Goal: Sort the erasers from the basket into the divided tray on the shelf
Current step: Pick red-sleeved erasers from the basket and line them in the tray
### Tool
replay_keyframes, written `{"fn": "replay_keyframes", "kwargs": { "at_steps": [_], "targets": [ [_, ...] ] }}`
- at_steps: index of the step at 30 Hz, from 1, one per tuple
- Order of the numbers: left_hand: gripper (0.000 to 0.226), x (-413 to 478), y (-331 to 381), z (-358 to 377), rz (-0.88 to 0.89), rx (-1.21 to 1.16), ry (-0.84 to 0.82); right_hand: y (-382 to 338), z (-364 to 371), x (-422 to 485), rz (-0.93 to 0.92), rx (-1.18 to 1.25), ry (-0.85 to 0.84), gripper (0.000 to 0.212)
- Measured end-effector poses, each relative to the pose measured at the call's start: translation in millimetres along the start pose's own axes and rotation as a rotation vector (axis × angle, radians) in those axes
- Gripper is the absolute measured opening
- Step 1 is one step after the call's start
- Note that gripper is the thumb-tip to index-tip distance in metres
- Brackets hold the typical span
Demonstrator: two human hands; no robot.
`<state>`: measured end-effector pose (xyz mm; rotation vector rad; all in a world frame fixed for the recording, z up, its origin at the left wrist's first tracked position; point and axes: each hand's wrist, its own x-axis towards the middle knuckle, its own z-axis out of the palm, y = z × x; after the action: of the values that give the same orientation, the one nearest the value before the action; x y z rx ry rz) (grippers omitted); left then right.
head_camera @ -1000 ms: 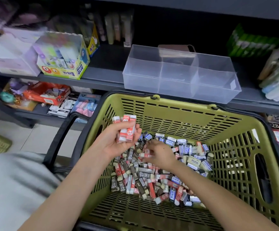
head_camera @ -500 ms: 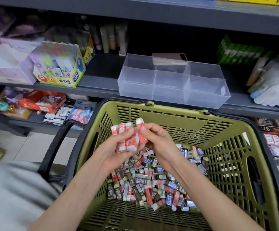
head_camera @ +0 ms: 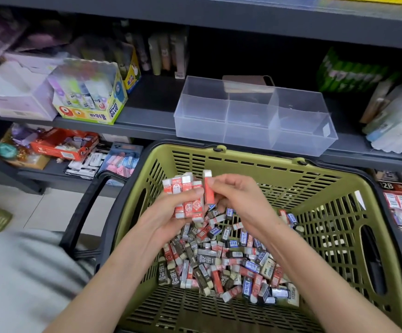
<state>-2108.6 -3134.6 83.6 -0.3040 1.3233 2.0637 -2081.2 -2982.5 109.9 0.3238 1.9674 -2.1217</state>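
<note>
Grip check over the olive-green plastic basket (head_camera: 255, 162): my left hand (head_camera: 168, 212) grips a bunch of red-sleeved erasers (head_camera: 190, 207), my right hand (head_camera: 240, 200) pinches a single red eraser (head_camera: 208, 191) upright beside it. Clear divided plastic tray (head_camera: 250, 121) sits on the grey shelf (head_camera: 152, 102).

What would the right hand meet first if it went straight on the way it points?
Probably the bunch of red erasers gripped in the left hand. The right hand, pinching a single red eraser, points left at it; the two look almost touching, though depth is unclear.
</note>
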Motion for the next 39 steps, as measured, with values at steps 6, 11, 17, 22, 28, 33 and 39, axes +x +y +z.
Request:
{"fn": "replay_keyframes", "kwargs": {
  "at_steps": [6,11,17,22,28,33,39],
  "targets": [
    [0.03,5.2,-4.5,3.6,0.067,-0.057,0.042,-10.3,-5.0,-5.5,0.052,0.128,-0.062,0.017],
    [0.046,1.6,-0.3,3.0,-0.008,-0.111,0.005,4.3,18.7,-2.6,0.066,0.041,0.029,0.024],
    [0.027,0.0,0.6,2.0,-0.153,-0.298,0.062,13.0,-7.1,-0.2,0.02,0.133,-0.199,0.018],
    [0.025,3.0,5.2,3.1,-0.113,-0.375,0.133,86.3,-26.5,22.4,0.042,-0.719,-0.078,0.013],
    [0.04,2.6,9.9,-0.1,-0.097,-0.481,0.111,158.9,-10.5,47.4,-0.23,-1.421,-0.23,0.028],
    [0.028,6.4,8.6,-0.6,-0.102,-0.485,0.108,166.7,-18.2,57.6,-0.346,-1.554,-0.239,0.024],
    [0.02,5.6,5.7,-2.0,-0.106,-0.477,0.089,175.1,-25.2,60.5,-0.47,-1.626,-0.306,0.02]
  ]
}}
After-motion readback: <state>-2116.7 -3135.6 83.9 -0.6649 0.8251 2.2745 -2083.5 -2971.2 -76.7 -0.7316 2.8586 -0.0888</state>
